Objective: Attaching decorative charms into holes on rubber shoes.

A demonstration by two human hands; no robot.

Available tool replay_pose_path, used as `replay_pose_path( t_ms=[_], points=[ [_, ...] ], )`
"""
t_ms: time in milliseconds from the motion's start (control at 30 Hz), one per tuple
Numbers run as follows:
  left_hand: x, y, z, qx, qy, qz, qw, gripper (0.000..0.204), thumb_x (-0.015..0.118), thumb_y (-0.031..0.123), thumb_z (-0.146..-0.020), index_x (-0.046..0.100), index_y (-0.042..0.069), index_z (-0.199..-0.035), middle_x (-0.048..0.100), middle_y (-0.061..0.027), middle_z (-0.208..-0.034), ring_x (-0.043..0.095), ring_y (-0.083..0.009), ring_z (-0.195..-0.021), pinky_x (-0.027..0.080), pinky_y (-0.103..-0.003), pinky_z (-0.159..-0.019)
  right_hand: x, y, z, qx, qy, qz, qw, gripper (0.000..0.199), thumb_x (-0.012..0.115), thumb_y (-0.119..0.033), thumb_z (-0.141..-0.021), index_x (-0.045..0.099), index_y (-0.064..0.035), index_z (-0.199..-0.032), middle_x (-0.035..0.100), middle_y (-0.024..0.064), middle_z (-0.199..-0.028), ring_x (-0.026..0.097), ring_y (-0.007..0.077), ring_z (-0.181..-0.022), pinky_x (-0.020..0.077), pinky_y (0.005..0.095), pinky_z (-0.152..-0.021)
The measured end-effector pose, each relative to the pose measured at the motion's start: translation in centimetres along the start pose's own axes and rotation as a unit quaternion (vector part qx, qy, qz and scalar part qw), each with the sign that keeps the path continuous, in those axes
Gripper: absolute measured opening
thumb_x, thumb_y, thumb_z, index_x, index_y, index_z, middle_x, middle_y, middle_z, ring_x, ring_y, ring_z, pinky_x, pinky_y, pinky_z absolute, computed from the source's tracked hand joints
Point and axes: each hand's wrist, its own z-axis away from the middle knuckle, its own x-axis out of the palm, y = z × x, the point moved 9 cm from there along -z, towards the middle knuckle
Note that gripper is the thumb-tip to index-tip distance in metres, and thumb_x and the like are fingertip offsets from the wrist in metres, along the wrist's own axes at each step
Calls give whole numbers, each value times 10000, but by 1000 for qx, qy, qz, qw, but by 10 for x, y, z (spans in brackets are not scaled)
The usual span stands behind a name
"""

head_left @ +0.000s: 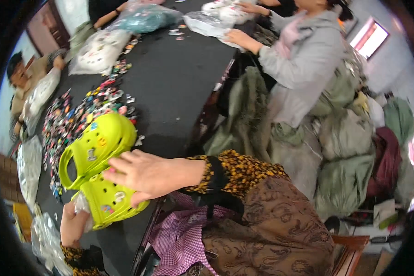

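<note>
Two lime-green clogs lie side by side at the table's near left, small charms fixed in their holes. My left hand (73,224) is closed at the heel of the near clog (106,195), where crumpled clear plastic (81,202) shows between the fingers and the shoe. Across the near clog's upper reaches my right hand (145,172), fingers stretched and thumb apart. A tiny pink spot shows by its fingertips, too small to make out. The far clog (106,138), strap toward the left, rests against the heap of small coloured charms (73,117).
Bagged shoes (99,50) and other plastic bags (30,165) line the dark table (170,78). Other people work at its far end and left side; a person in a grey jacket (303,60) stands at the right. Stuffed green sacks (342,179) crowd the right-hand floor.
</note>
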Motion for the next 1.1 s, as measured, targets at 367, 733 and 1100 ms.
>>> replay_pose_path(
  t_ms=[367, 733, 1100],
  points=[
    [-18, -2, 5, 114, 237, -110, 958, 369, 491, -72, -782, 562, -40, -1143, 629, -126, -1050, 592, -192, -995, 465, -336, -898, 2, 2, 4, -2, 17, -6, 1000, 900, 824, -435, -645, 469, 31, -1328, 505, 225, -1235, 529, 397, -1126, 440, 474, -950],
    [-12, 0, 58, 73, 219, -214, 949, 416, 515, 41, -966, 461, -21, -1374, 515, -189, -1366, 487, -288, -1280, 356, -395, -1090, 6, 5, 6, 15, -4, -24, 1000, 939, 831, -433, -644, 438, 16, -1369, 461, 217, -1269, 506, 372, -1142, 438, 483, -925],
    [9, 7, 25, 8, 97, -2, 995, 488, 445, 326, -1035, 526, -75, -1302, 597, -113, -1244, 529, -181, -1163, 402, -310, -998, -3, 0, 5, -3, 20, -10, 1000, 866, 813, -401, -670, 465, 31, -1334, 509, 209, -1212, 547, 368, -1084, 451, 442, -927]
  ],
)
